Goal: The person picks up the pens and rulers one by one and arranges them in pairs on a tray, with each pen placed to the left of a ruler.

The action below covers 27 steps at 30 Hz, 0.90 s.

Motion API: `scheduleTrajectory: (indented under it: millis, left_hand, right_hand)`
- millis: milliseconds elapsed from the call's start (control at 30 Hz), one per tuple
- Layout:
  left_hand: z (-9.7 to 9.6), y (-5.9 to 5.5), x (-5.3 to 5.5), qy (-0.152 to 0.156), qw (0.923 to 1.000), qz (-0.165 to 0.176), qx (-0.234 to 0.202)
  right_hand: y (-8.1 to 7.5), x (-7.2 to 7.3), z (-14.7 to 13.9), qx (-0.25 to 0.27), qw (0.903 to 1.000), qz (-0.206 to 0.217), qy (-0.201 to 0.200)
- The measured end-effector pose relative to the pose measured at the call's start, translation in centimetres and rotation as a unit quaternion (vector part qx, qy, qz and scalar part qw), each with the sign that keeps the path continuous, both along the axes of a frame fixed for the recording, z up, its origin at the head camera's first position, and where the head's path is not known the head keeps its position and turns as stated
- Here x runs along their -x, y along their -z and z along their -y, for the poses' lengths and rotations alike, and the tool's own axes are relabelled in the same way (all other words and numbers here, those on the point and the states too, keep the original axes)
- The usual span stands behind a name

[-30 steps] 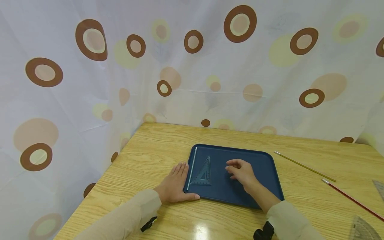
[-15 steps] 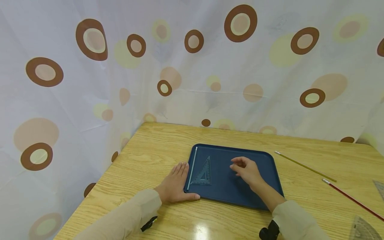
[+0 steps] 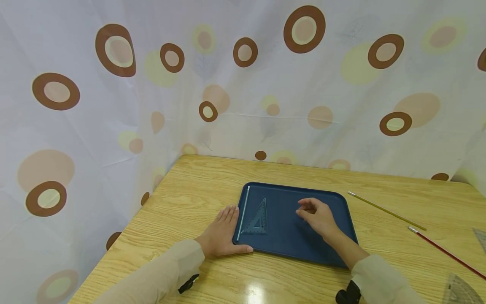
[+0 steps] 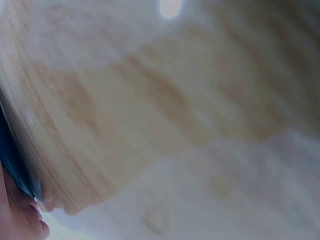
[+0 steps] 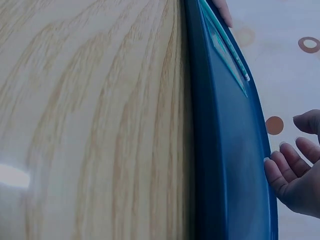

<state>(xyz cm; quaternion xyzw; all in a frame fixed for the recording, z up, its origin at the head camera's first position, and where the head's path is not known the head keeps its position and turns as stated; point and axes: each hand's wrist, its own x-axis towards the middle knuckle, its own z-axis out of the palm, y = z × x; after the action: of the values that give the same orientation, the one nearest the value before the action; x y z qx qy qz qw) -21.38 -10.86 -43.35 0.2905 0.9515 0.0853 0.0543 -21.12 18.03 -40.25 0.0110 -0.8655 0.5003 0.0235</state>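
A dark blue tray lies on the table. My left hand rests at its front left corner, fingers straight along the left side and thumb along the front edge. Inside the tray, a pale blue pencil lies along the left side, and a clear set square sits just right of it. Over the right part of the tray hovers my right hand, its fingers loosely bent. In the right wrist view, nothing shows between the fingers of the right hand.
Right of the tray, a yellow pencil and a red pencil lie slantwise on the wooden table. A clear protractor is at the front right, and part of another clear piece shows at the right edge. Patterned cloth hangs behind.
My right hand has drifted to the right above the tray, its fingers drawing slightly closer together. The left hand, tray, pencil and set square have stayed in place.
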Motion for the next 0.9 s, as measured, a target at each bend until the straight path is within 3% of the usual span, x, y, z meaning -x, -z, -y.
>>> scheduleTrajectory:
  millis: [367,900]
  left_hand:
    - [0.0,-0.3,-0.1,0.003,0.9999,0.01,-0.004]
    - [0.0,-0.4,-0.2,0.003,1.0,0.006,0.001]
  right_hand:
    - [0.3,-0.2,-1.1,-0.059,0.997,-0.048,-0.016]
    - [0.6,-0.6,-2.6,-0.092,0.9934,-0.066,-0.017]
